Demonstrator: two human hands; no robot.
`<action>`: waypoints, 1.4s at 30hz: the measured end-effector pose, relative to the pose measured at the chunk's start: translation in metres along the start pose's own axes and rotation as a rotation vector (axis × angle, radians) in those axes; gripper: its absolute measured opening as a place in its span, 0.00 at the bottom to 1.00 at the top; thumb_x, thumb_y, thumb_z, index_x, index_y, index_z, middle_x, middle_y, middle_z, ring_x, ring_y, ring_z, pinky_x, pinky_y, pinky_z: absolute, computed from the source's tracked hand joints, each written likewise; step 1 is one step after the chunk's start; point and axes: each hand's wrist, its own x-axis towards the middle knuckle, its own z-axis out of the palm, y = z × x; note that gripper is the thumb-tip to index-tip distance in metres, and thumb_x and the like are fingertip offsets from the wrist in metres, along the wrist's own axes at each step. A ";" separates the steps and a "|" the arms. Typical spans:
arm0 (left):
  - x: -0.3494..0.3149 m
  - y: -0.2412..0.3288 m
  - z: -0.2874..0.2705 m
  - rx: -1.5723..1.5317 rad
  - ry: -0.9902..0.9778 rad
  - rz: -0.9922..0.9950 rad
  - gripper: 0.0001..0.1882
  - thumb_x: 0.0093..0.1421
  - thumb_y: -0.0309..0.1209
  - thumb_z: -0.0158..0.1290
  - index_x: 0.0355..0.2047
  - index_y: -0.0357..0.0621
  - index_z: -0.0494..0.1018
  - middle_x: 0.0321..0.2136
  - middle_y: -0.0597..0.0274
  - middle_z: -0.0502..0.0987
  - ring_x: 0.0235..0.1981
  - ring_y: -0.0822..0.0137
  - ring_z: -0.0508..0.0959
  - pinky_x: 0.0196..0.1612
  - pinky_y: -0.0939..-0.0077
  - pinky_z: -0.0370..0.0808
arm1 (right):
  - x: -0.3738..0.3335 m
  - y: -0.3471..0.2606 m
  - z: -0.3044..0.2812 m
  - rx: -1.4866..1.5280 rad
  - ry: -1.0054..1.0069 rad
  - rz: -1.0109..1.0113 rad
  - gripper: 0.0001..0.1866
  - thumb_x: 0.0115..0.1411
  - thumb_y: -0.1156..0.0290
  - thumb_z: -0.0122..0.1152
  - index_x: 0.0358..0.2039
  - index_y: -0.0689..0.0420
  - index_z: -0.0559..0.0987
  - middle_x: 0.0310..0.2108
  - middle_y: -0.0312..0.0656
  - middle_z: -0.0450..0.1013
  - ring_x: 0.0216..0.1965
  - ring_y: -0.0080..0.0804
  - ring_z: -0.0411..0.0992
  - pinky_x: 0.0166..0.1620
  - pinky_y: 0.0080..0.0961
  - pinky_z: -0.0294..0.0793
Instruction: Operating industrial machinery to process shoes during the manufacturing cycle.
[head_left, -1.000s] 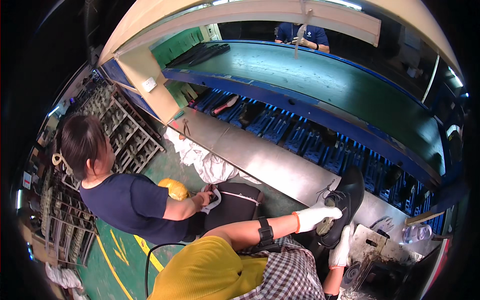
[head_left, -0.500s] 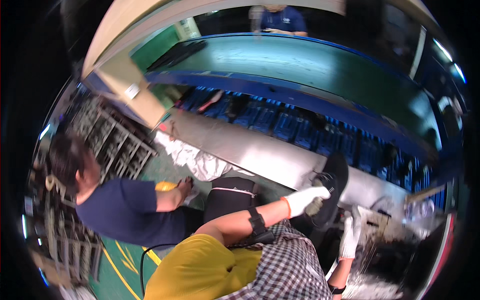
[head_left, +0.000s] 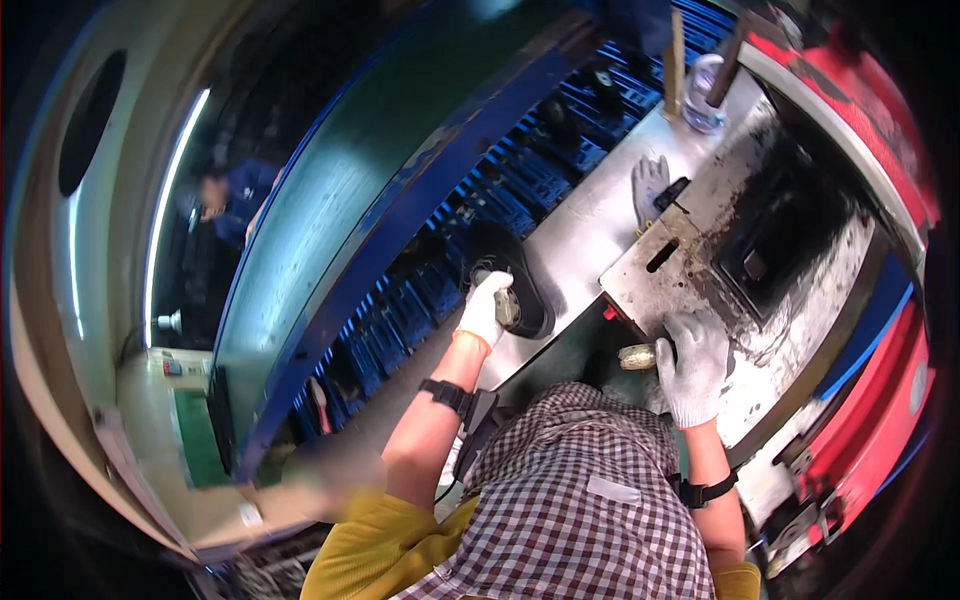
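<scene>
My left hand [head_left: 486, 308], in a white knitted glove with an orange cuff, is closed on a dark shoe [head_left: 540, 300]. Its thick black sole faces right, and a khaki lump [head_left: 508, 312] shows beside my fingers. The shoe is over the bare metal ledge [head_left: 590, 230]. My right hand [head_left: 697, 368], gloved in greyish white, lies at the near edge of a stained white machine top [head_left: 640, 275]. Its fingers are slightly bent and apart. By its thumb sticks out a tan, wrapped-looking stub [head_left: 637, 357]; I cannot tell whether the thumb touches it.
A grey glove [head_left: 650, 188] lies on the ledge near a clear plastic container [head_left: 704, 95]. Beyond the ledge are blue racks [head_left: 520, 170] and a green conveyor belt [head_left: 330, 190]. Red machine covers [head_left: 880, 400] stand on the right. Another person [head_left: 240, 195] is across the belt.
My view has turned to the right, so the co-worker on the left is out of sight. My left hand still holds the shoe. My right hand has come down onto the machine top's edge.
</scene>
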 end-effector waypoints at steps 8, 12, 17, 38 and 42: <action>0.225 0.034 0.012 0.087 -0.083 -0.161 0.09 0.59 0.40 0.60 0.34 0.51 0.76 0.33 0.63 0.79 0.36 0.58 0.81 0.46 0.57 0.81 | 0.010 -0.006 0.006 -0.105 -0.044 0.103 0.18 0.50 0.71 0.69 0.44 0.53 0.81 0.43 0.41 0.76 0.54 0.48 0.72 0.65 0.50 0.67; 0.322 0.080 0.030 0.144 -0.051 -0.057 0.13 0.58 0.45 0.61 0.39 0.55 0.77 0.38 0.62 0.81 0.41 0.55 0.82 0.50 0.47 0.80 | 0.011 -0.004 0.006 -0.104 -0.015 0.111 0.19 0.48 0.70 0.72 0.43 0.52 0.82 0.42 0.39 0.77 0.53 0.47 0.74 0.64 0.52 0.70; 0.353 0.071 0.095 0.215 -0.017 0.012 0.28 0.65 0.51 0.60 0.58 0.49 0.71 0.52 0.58 0.78 0.53 0.53 0.79 0.56 0.42 0.79 | 0.009 -0.001 0.014 -0.184 -0.033 0.176 0.19 0.47 0.69 0.72 0.42 0.50 0.83 0.42 0.38 0.78 0.51 0.46 0.75 0.62 0.52 0.71; 0.275 0.083 -0.214 -0.174 0.390 0.099 0.37 0.62 0.65 0.52 0.62 0.55 0.73 0.60 0.65 0.78 0.61 0.52 0.76 0.66 0.43 0.63 | 0.013 0.001 0.021 -0.209 -0.032 0.137 0.17 0.50 0.76 0.67 0.42 0.53 0.83 0.40 0.43 0.79 0.47 0.50 0.76 0.57 0.51 0.73; 0.297 0.102 -0.199 -0.156 0.505 -0.145 0.35 0.61 0.65 0.52 0.59 0.57 0.76 0.59 0.65 0.79 0.64 0.53 0.73 0.68 0.41 0.60 | 0.009 0.001 0.022 -0.279 -0.080 0.165 0.18 0.50 0.76 0.67 0.44 0.53 0.84 0.41 0.44 0.79 0.47 0.50 0.76 0.57 0.49 0.73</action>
